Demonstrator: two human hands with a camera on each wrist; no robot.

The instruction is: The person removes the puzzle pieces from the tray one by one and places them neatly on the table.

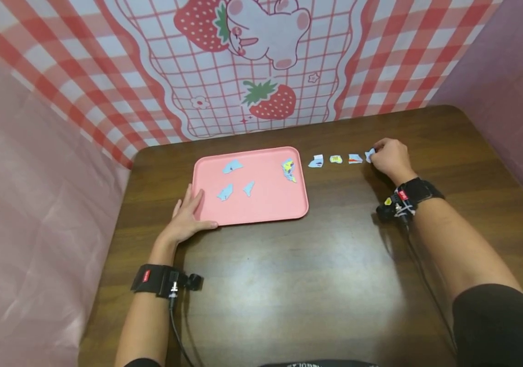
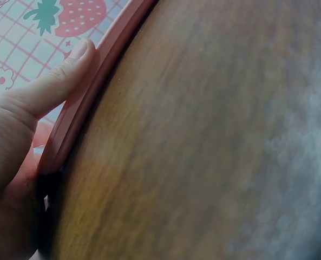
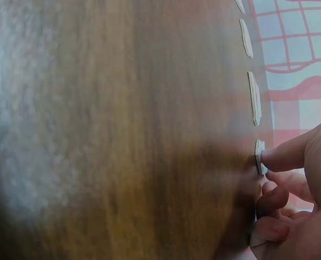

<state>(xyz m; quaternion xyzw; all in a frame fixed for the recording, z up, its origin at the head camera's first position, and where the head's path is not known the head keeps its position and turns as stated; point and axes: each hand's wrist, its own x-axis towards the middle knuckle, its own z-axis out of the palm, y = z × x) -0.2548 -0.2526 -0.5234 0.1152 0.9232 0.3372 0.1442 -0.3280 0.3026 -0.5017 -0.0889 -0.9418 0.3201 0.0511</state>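
Note:
At the right end of a row on the table, my right hand (image 1: 391,157) pinches a small light-blue puzzle piece (image 3: 259,157) between thumb and finger, close on the wood. To its left lie a piece with a red streak (image 1: 355,158), a yellow-marked piece (image 1: 336,159) and a blue-and-white piece (image 1: 316,161). My left hand (image 1: 184,216) rests at the near left corner of a pink tray (image 1: 261,211), fingers spread, thumb along the rim. The tray holds three pale-blue pieces, one being the upper piece (image 1: 232,166), and a yellow-and-blue patch (image 1: 289,169) near its right side.
Brown wood table (image 1: 261,285) lies under everything. A strawberry-patterned checked cloth (image 1: 261,76) hangs behind its far edge, and pink cloth (image 1: 23,229) hangs at the left. Both wrists wear camera bands with cables, such as the left cable (image 1: 176,326), trailing over the table.

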